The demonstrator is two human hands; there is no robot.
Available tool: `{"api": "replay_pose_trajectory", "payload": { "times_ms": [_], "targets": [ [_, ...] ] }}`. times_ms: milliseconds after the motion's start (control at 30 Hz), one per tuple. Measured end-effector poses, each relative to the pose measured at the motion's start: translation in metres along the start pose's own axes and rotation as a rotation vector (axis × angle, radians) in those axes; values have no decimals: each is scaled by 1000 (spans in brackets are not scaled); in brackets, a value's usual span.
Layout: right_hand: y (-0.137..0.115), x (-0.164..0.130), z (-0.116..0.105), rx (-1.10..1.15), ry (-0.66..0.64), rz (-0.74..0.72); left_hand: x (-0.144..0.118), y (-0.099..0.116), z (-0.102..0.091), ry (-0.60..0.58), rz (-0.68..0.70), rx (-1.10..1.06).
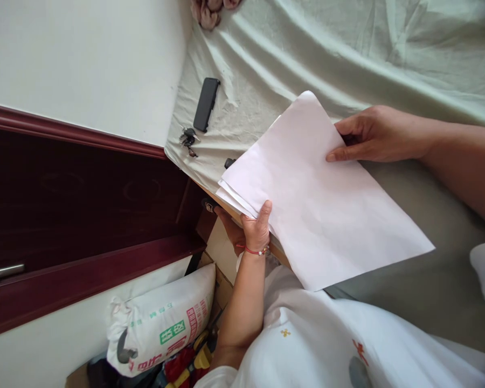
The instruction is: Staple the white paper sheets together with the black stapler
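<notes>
Several white sheets of paper (319, 205) lie stacked and slanted in front of me, over the edge of the cloth-covered bed. My left hand (257, 229), with a red beaded bracelet at the wrist, grips the stack's lower left edge, thumb on top and fingers hidden beneath. At the upper right edge, my right hand (359, 137) pinches the paper between thumb and fingers. The left corner shows a few layers slightly fanned apart. A small dark object (229, 163) peeks out beside the paper, too covered to name.
On the pale green sheet (258, 70) lie a black phone-like object (206, 104) and a bunch of keys (189, 137). Bunched pinkish cloth (208, 12) rests at the top. A dark red door (84, 188) stands left, with a stuffed white sack (165, 323) below.
</notes>
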State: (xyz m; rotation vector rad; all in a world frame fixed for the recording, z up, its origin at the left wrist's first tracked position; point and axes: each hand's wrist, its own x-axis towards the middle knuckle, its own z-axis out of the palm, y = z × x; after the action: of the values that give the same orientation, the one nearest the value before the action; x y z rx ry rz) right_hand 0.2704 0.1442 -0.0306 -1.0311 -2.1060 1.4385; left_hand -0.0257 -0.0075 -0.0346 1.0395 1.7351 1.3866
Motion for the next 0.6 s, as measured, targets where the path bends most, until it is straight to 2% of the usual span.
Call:
{"api": "replay_pose_trajectory", "payload": {
  "times_ms": [433, 600],
  "targets": [
    [-7, 0, 0, -17, 9, 7, 0, 1, 1, 16, -6, -83],
    [10, 2, 2, -10, 8, 17, 1, 3, 0, 25, -27, -100]
  ]
}}
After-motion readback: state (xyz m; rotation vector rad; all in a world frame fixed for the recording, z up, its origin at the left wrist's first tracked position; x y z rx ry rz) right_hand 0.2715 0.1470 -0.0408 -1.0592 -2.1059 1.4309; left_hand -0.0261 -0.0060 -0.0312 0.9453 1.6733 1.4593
